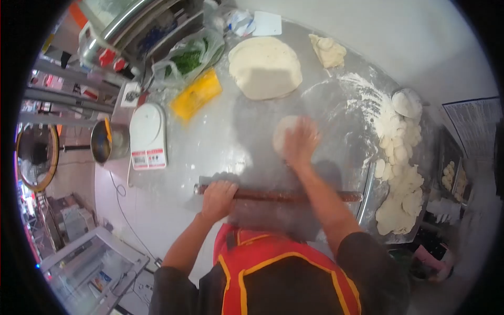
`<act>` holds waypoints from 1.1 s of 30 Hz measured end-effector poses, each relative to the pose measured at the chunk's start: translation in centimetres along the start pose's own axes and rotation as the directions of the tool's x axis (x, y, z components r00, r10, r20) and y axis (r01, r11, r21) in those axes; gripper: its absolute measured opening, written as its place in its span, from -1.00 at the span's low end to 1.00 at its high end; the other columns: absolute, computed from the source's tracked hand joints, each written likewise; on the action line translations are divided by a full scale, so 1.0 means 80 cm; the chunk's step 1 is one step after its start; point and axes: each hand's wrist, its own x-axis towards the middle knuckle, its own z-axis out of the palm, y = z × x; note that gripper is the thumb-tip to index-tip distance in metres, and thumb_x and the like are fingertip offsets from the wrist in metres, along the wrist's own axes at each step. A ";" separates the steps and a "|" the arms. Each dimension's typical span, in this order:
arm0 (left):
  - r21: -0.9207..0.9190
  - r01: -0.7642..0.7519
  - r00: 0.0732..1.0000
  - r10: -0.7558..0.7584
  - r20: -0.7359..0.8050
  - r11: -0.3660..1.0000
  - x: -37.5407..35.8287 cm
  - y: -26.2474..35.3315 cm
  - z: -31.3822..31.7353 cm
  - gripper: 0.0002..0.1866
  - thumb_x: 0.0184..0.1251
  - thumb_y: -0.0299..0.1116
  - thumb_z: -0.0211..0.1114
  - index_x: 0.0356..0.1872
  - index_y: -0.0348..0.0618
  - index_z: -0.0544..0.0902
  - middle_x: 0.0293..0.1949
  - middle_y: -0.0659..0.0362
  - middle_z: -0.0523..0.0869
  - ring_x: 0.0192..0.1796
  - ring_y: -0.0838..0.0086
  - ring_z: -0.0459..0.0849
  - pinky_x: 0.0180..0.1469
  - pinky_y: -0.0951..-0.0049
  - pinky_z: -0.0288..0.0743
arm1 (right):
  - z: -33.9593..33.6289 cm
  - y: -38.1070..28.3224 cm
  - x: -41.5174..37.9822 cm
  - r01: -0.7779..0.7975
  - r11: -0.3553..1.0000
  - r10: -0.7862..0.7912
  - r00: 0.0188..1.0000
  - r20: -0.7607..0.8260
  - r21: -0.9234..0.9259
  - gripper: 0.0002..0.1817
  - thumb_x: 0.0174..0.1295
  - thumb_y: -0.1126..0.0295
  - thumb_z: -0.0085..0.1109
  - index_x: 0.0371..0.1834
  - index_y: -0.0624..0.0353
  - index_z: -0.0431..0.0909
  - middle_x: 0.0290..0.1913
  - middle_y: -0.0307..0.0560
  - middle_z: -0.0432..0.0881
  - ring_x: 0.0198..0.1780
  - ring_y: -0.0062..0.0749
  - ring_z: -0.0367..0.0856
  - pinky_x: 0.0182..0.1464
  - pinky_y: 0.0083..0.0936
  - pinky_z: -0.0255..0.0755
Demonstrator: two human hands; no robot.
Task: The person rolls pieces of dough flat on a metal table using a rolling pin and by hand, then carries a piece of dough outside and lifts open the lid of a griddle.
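My left hand (219, 200) is closed around the left end of a dark wooden rolling pin (273, 196), which lies across the near side of the metal table. Beyond the pin, my right hand (302, 143) lies over a small round of dough (284, 134), covering its right side. Its fingers look stretched out but are blurred by motion. My right forearm crosses above the pin. Farther back, a large flattened sheet of dough (265, 55) rests on the table, its lower part in shadow.
A white kitchen scale (148, 134), a yellow packet (197, 94) and a plastic bag of chopped greens (188, 60) stand on the left. At the back is a torn dough piece (329, 51). Flour (387, 122) and several dough pieces (400, 202) line the right edge.
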 end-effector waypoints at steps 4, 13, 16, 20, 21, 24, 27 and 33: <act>0.007 0.045 0.999 -0.045 -0.001 0.999 -0.017 0.008 -0.009 -0.69 -0.18 -0.44 0.32 -0.28 -0.10 0.55 -0.41 0.14 0.53 -0.28 0.21 0.57 -0.23 0.23 0.40 | -0.060 -0.042 -0.099 0.041 0.971 -0.082 0.983 0.165 0.235 -0.40 0.32 0.12 0.14 0.37 0.14 0.35 0.36 0.16 0.41 0.40 0.14 0.29 0.43 0.21 0.00; 0.143 0.100 0.994 -0.104 0.019 0.985 -0.027 0.009 -0.021 -0.67 0.00 -0.40 0.33 -0.13 -0.13 0.58 -0.25 0.11 0.61 -0.10 0.17 0.58 0.04 0.12 0.35 | -0.180 0.112 -0.163 0.088 0.936 -0.184 0.948 0.259 0.342 -0.47 0.29 0.27 0.16 0.31 0.19 0.40 0.27 0.11 0.48 0.36 0.03 0.33 0.42 0.06 0.07; 0.171 0.214 0.971 -0.229 0.070 0.962 -0.014 -0.002 0.001 -0.46 0.25 -0.22 0.26 0.26 -0.13 0.46 0.21 0.02 0.53 0.32 0.14 0.42 0.41 0.00 0.10 | -0.164 0.148 -0.203 0.112 0.984 -0.139 0.971 0.195 0.141 -0.39 0.33 0.25 0.10 0.42 0.21 0.28 0.37 0.10 0.38 0.45 0.00 0.25 0.48 0.11 -0.04; 0.304 0.282 0.957 -0.290 -0.020 0.910 0.054 -0.023 0.033 -0.28 0.41 0.00 0.10 0.49 -0.11 0.22 0.50 0.02 0.23 0.55 0.12 0.12 0.52 -0.09 -0.12 | -0.133 0.137 -0.148 -0.012 0.999 0.003 0.976 0.218 0.038 -0.37 0.40 0.24 -0.02 0.51 0.20 0.16 0.51 0.11 0.22 0.54 -0.04 0.12 0.51 0.17 -0.15; 0.359 0.289 0.952 -0.307 -0.005 0.887 0.079 -0.030 0.037 -0.24 0.43 0.05 0.06 0.53 -0.11 0.16 0.55 0.04 0.16 0.59 0.12 0.04 0.54 -0.12 -0.18 | -0.124 0.141 -0.121 -0.006 1.000 0.006 0.973 0.229 -0.001 -0.37 0.42 0.23 -0.05 0.52 0.18 0.14 0.53 0.10 0.19 0.56 -0.04 0.09 0.51 0.18 -0.16; 0.368 0.280 0.958 -0.282 -0.050 0.887 0.176 -0.057 0.028 -0.24 0.45 0.09 0.01 0.54 -0.11 0.14 0.55 0.05 0.16 0.59 0.12 0.03 0.54 -0.14 -0.19 | -0.093 0.149 -0.018 0.009 0.995 0.008 0.985 0.170 -0.100 -0.38 0.47 0.19 -0.12 0.54 0.15 0.12 0.53 0.09 0.20 0.57 -0.04 0.07 0.53 0.15 -0.17; 0.365 0.255 0.961 -0.192 -0.199 0.895 0.251 -0.094 0.037 -0.23 0.45 0.09 0.02 0.54 -0.14 0.14 0.55 0.02 0.16 0.60 0.11 0.01 0.55 -0.13 -0.20 | -0.082 0.147 0.062 0.034 0.996 -0.030 0.999 0.042 -0.087 -0.39 0.48 0.17 -0.14 0.54 0.16 0.12 0.53 0.09 0.20 0.56 -0.02 0.08 0.53 0.12 -0.15; 0.205 0.266 0.964 -0.258 -0.066 0.942 0.084 -0.043 0.035 -0.16 0.35 0.09 0.13 0.48 -0.30 0.18 0.52 -0.09 0.18 0.57 0.06 0.08 0.54 -0.12 -0.16 | -0.137 0.133 -0.095 0.177 0.963 -0.203 0.973 0.113 0.201 -0.37 0.42 0.25 -0.08 0.50 0.30 0.13 0.51 0.24 0.16 0.54 0.12 0.08 0.51 0.16 -0.10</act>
